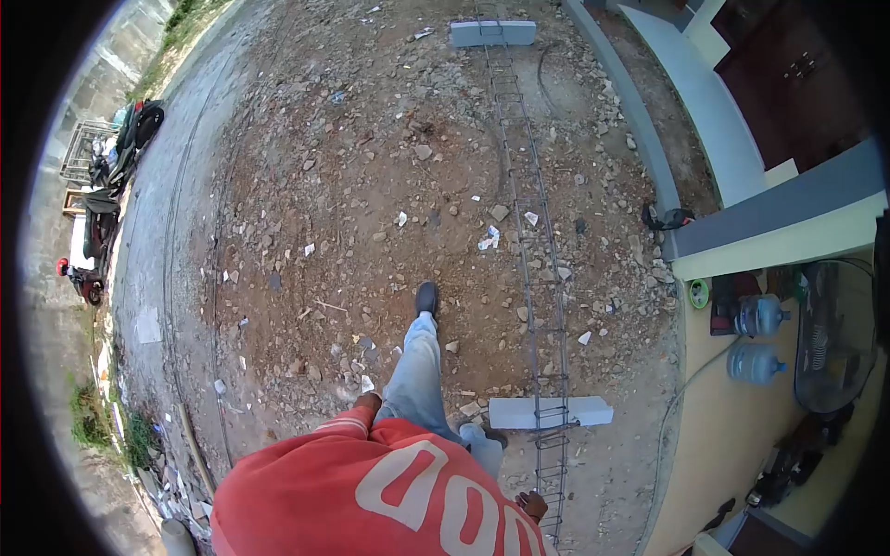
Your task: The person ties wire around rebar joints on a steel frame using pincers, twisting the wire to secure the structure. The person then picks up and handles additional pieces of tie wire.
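A long, narrow rebar cage (542, 278) of thin bars and stirrups runs along the ground, right of my legs. It rests across a light grey block (589, 410) near me and another grey block (464, 35) farther off. My right hand (531, 505) is low beside the near end of the cage; whether it touches the bars I cannot tell, and its fingers are too small and dark to read. My left hand (369, 400) hangs beside my left thigh, below the red sleeve, its fingers mostly hidden. No object shows in it.
Rubble and scraps cover the dirt ground (371, 185). A house wall (723, 408) stands right, with blue water jugs (756, 364) beside it. A low kerb (640, 130) runs up the right. Parked motorbikes (134, 139) stand far left, and a pole (195, 445) lies lower left.
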Demonstrator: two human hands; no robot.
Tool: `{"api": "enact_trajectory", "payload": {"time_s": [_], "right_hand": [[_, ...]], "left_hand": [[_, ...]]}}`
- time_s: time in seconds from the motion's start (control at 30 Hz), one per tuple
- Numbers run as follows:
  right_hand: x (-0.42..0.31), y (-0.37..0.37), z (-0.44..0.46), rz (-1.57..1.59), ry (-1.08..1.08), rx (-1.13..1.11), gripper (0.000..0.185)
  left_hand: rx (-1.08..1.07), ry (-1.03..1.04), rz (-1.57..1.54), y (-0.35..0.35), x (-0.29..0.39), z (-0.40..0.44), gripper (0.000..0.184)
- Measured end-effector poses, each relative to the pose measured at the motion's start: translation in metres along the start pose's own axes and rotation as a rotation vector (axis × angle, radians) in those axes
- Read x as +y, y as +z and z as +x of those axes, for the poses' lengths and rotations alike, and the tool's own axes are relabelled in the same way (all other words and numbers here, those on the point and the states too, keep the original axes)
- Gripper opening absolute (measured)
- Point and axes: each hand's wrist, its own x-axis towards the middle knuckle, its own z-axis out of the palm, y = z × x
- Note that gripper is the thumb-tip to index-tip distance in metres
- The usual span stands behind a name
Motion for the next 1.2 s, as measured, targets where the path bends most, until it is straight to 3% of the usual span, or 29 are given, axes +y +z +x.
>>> {"api": "enact_trajectory", "payload": {"time_s": [0.03,0.1,0.13,0.17,0.2,0.23,0.27,0.3,0.33,0.43,0.53,0.77,0.83,0.87,0.93,0.97,1.0,1.03,1.13,1.17,1.2], "right_hand": [[-0.023,0.04,-0.001,-0.17,-0.092,0.043,0.022],[-0.068,0.139,-0.032,-0.179,-0.229,0.008,0.022],[-0.09,0.179,-0.054,-0.191,-0.328,-0.017,0.022],[-0.109,0.22,-0.057,-0.168,-0.343,-0.124,0.023],[-0.128,0.269,-0.083,-0.336,-0.461,-0.192,0.027],[-0.151,0.313,-0.113,-0.441,-0.482,-0.3,0.027],[-0.166,0.353,-0.132,-0.566,-0.525,-0.32,0.029],[-0.178,0.382,-0.142,-0.692,-0.655,-0.349,0.026],[-0.189,0.411,-0.155,-0.705,-0.716,-0.349,0.024],[-0.213,0.47,-0.168,-0.72,-0.826,-0.408,0.021],[-0.229,0.509,-0.174,-0.751,-0.717,-0.388,0.02],[-0.259,0.589,-0.165,-1.146,-0.531,-0.149,0.021],[-0.275,0.621,-0.118,-2.14,-0.765,-0.317,0.025],[-0.284,0.645,-0.107,-2.171,-0.734,-0.299,0.025],[-0.307,0.714,-0.089,-1.886,-0.564,-0.126,0.026],[-0.32,0.754,-0.077,-1.794,-0.544,-0.064,0.027],[-0.333,0.798,-0.066,-1.758,-0.558,-0.034,0.028],[-0.349,0.848,-0.054,-1.755,-0.592,-0.019,0.028],[-0.407,1.012,-0.017,-1.749,-0.576,-0.11,0.035],[-0.425,1.055,-0.026,-1.613,-0.805,-0.18,0.035],[-0.445,1.106,-0.016,-1.607,-0.884,-0.154,0.036]], "left_hand": [[0.012,-0.042,-0.046,-0.036,0.008,0.034,0.031],[-0.022,-0.145,-0.117,-0.086,0.003,0.063,0.029],[-0.011,0.049,-0.033,-0.12,0.001,0.08,0.029],[-0.02,-0.008,-0.325,-0.169,0.006,0.095,0.029],[-0.012,-0.067,-0.617,-0.225,0.015,0.107,0.029],[0.108,-0.072,-0.843,-0.241,0.012,0.146,0.029],[0.166,-0.058,-1.075,-0.318,0.036,0.119,0.025],[0.231,0.019,-1.124,-0.355,0.04,0.132,0.026],[0.23,0.134,-0.966,-0.401,0.043,0.138,0.031],[0.357,0.245,-1.011,-0.482,0.052,0.167,0.027],[0.35,0.279,-1.148,-0.529,0.05,0.19,0.032],[0.187,0.077,-1.184,-0.499,0.0,0.211,0.032],[0.09,-0.048,-1.23,-0.479,-0.022,0.204,0.029],[0.059,-0.117,-1.126,-0.463,-0.036,0.202,0.028],[-0.031,-0.325,-1.283,-0.433,-0.063,0.195,0.031],[-0.026,-0.36,-1.19,-0.433,-0.068,0.185,0.032],[-0.029,-0.288,-0.768,-0.427,-0.086,0.184,0.033],[-0.123,-0.325,-0.763,-0.425,-0.099,0.182,0.034],[-0.108,-0.37,-0.575,-0.454,-0.093,0.182,0.04],[-0.14,-0.447,-0.636,-0.473,-0.088,0.188,0.039],[-0.165,-0.523,-0.691,-0.489,-0.082,0.201,0.039]]}}
